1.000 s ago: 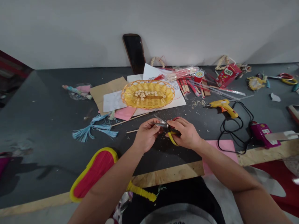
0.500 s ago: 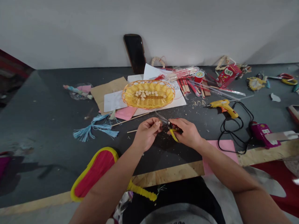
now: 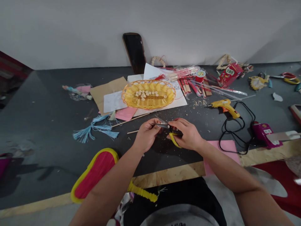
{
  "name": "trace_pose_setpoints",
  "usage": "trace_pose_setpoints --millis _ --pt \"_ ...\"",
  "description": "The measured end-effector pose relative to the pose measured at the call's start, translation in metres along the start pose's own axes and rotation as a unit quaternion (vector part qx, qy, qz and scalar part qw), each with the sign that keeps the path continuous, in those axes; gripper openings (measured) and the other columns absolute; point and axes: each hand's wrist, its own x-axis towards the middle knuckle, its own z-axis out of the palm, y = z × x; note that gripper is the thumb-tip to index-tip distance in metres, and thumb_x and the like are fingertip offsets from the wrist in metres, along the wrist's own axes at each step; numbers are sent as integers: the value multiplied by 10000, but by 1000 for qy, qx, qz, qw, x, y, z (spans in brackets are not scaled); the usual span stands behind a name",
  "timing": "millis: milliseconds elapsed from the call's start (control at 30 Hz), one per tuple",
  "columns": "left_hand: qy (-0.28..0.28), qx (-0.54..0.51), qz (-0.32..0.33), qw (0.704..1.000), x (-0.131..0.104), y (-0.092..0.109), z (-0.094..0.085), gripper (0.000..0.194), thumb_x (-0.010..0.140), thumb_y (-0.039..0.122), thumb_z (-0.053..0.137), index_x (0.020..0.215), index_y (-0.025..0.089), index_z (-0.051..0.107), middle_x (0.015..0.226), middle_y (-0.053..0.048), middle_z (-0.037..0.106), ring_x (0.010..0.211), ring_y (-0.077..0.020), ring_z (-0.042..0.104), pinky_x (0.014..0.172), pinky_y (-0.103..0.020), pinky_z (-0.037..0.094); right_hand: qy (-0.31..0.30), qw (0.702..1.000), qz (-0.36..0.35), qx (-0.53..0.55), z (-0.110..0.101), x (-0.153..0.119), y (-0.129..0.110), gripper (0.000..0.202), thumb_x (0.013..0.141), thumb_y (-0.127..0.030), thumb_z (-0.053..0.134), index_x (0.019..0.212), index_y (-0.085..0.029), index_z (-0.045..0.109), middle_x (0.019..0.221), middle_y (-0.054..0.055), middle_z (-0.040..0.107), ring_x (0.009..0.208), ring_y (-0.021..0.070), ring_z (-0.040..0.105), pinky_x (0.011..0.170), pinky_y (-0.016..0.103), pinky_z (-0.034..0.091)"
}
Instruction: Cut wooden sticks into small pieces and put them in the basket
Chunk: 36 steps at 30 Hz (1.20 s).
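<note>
Left hand [image 3: 147, 135]: over the worktop [image 3: 47, 125], middle, toward near edge; fingers pinched at the blade tips on a tiny piece [image 3: 160, 123], too small to tell what
Right hand [image 3: 188, 134]: just beside left hand; fingers gripping scissors [image 3: 174, 140] by the handles
Scissors: between the hands, above worktop, blades parted, tips pointing at left fingers
Basket [image 3: 166, 102]: yellow, oval, beyond the hands, middle toward back edge, on papers; small pale flowers [image 3: 143, 94] inside
Phone [image 3: 134, 51]: back edge, tilted against wall [image 3: 82, 34]
Sticks [image 3: 133, 132]: two thin ones, just left of and beyond left hand
Tassels [image 3: 86, 135]: blue, left of the sticks
Red pad [image 3: 96, 175]: yellow border, near edge, left side, partly behind left forearm
Spool [image 3: 199, 79]: red thread, toward back edge, right of basket
Red box [image 3: 230, 75]: back edge, right of spool
Glue gun [image 3: 224, 106]: yellow, lying on its side, right part
Purple box [image 3: 266, 135]: near edge, right part
Pink paper [image 3: 209, 171]: hangs over near edge, partly under right forearm
</note>
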Motion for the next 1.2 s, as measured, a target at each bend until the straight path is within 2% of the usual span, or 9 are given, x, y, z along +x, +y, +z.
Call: trace_pose_setpoints --millis 200,567,900,1200 --pt "6 26 4 1000 2 -2 -3 238 635 272 805 648 153 600 629 10 576 583 -101 502 578 -218 382 22 1000 -17 4 5 -2 5 391 817 -348 665 1171 -200 589 930 87 692 920 222 635 842 362 539" --pt "9 -25 -12 1000 0 1 2 288 566 286 850 623 144 606 612 17 571 564 -86 490 569 -207 390 17 999 -30 -25 8 -5 4 441 823 -285 661 1242 -183 570 991 116 687 918 230 649 843 373 551" --pt "-2 -3 -8 1000 -2 1 0 231 557 197 827 620 144 612 613 17 578 569 -91 503 574 -211 383 6 1000 -15 -20 3 -1 -2 410 816 -362 666 1178 -194 573 1015 108 672 937 241 616 855 392 535" --pt "11 -15 -12 1000 -1 0 1 235 543 198 829 614 146 611 589 24 560 552 -87 483 569 -214 375 17 998 -39 -51 6 -4 1 388 826 -282 639 1192 -164 579 982 120 679 901 238 630 816 380 547"
